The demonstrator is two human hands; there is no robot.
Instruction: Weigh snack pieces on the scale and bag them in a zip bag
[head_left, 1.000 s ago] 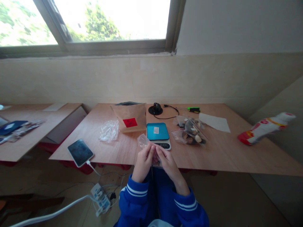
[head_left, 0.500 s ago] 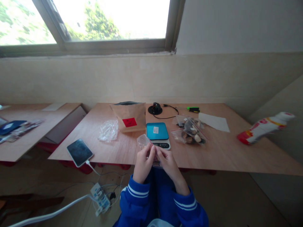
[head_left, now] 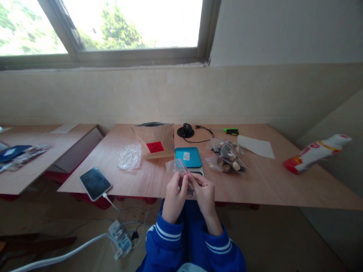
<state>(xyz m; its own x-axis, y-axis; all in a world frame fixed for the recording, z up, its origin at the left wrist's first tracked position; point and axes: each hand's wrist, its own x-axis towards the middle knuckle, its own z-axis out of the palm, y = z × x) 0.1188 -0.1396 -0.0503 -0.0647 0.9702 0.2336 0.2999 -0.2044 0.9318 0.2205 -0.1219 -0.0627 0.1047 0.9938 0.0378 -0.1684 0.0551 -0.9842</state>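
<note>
While both hands' fingers (head_left: 185,180) pinch shut, they grip a clear bag (head_left: 176,166).

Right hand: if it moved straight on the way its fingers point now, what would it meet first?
The small clear bag, which the right hand pinches together with the left hand. Beyond it, the blue scale lies nearest in that line, though depth is unclear.

Scale (head_left: 188,156) ahead (paper bag (head_left: 155,141) beside it); bare tabletop (head_left: 272,179) right of filled bags (head_left: 228,159)
</note>
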